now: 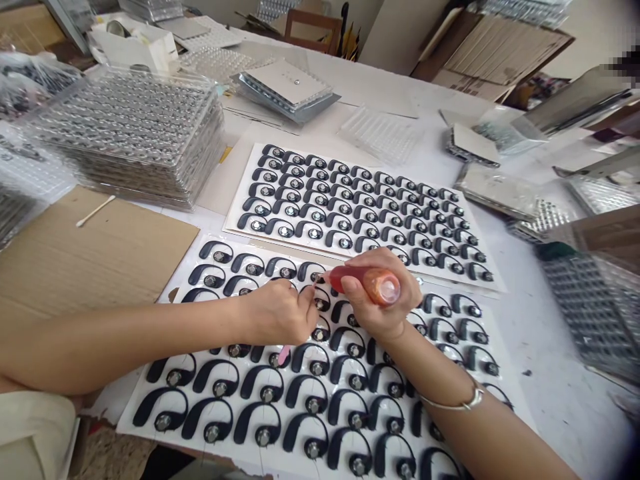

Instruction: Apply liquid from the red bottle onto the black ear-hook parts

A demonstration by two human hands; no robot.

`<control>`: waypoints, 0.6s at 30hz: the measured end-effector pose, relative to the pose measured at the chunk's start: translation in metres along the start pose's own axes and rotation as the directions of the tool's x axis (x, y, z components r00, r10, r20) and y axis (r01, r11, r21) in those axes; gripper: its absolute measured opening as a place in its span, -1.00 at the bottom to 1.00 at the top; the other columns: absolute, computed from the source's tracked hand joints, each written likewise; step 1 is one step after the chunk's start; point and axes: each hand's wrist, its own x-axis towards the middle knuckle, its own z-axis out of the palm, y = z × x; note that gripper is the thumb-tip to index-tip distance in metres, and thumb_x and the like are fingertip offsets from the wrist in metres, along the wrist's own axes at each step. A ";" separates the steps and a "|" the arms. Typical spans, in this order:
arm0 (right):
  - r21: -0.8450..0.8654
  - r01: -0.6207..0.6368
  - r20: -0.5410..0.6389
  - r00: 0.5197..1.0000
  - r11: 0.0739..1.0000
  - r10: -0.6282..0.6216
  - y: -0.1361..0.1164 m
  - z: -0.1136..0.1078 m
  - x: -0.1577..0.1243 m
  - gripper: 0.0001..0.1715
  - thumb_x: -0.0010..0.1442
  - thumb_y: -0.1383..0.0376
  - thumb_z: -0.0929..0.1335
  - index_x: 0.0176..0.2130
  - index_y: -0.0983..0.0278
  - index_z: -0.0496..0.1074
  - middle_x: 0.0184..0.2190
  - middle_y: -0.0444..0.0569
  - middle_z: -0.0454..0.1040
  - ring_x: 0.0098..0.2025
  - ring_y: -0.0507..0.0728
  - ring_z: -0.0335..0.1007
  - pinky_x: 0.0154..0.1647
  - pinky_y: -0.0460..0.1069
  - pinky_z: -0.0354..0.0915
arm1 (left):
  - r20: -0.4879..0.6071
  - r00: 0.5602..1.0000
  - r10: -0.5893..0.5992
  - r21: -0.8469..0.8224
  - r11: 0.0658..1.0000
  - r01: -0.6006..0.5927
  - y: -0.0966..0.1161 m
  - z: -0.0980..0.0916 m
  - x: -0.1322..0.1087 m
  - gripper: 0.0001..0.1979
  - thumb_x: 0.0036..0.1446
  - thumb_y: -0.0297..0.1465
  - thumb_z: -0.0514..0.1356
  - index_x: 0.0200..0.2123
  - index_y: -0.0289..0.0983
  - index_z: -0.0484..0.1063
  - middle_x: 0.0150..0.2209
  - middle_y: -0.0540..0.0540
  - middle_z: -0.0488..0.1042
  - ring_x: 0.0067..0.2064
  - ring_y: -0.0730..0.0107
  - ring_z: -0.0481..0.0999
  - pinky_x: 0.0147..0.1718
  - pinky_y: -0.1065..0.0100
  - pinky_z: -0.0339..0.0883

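Observation:
My right hand (385, 293) is wrapped round a red squeeze bottle (350, 273), its orange-and-white base toward me and its narrow end pointing left. Close beside that end, my left hand (285, 310) is closed on a thin pink stick-like tool (284, 355). One end of the tool shows below the fist, and its thin tip comes out near the bottle's end. Both hands are over a white sheet (131, 423) bearing rows of black ear-hook-shaped parts (207, 397), each with a round silver piece. Thin wires trail from several. My hands hide some parts in the middle rows.
A second sheet (240, 223) of similar parts lies behind. At left are a tall stack of clear plastic trays (135, 133), brown cardboard (100, 260) and a cotton swab (95, 211). Packed trays (580, 313) lie at right. A wooden chair (313, 30) stands beyond the table.

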 end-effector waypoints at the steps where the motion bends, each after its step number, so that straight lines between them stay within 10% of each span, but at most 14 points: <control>1: 0.003 0.000 0.002 1.000 1.000 0.000 0.000 0.000 0.000 -0.82 0.07 0.22 0.42 -0.30 0.20 0.38 -0.54 -0.11 0.44 -0.52 0.09 0.34 -0.54 0.03 0.30 | -0.001 1.000 -0.002 0.003 1.000 0.002 0.000 0.000 0.000 -0.91 0.11 -0.61 0.13 -0.36 -0.50 0.45 -0.34 -0.41 0.56 -0.56 0.31 0.50 -0.70 0.38 0.35; 18: 0.019 0.029 -0.025 0.999 0.999 -0.028 0.003 0.000 -0.001 -0.79 0.02 0.33 0.44 -0.28 0.21 0.39 -0.54 -0.12 0.43 -0.51 0.09 0.33 -0.50 0.04 0.30 | -0.003 1.000 0.007 0.029 1.000 -0.007 0.000 0.001 -0.002 -0.86 0.13 -0.60 0.10 -0.35 -0.49 0.47 -0.28 -0.42 0.56 -0.50 0.29 0.54 -0.69 0.39 0.35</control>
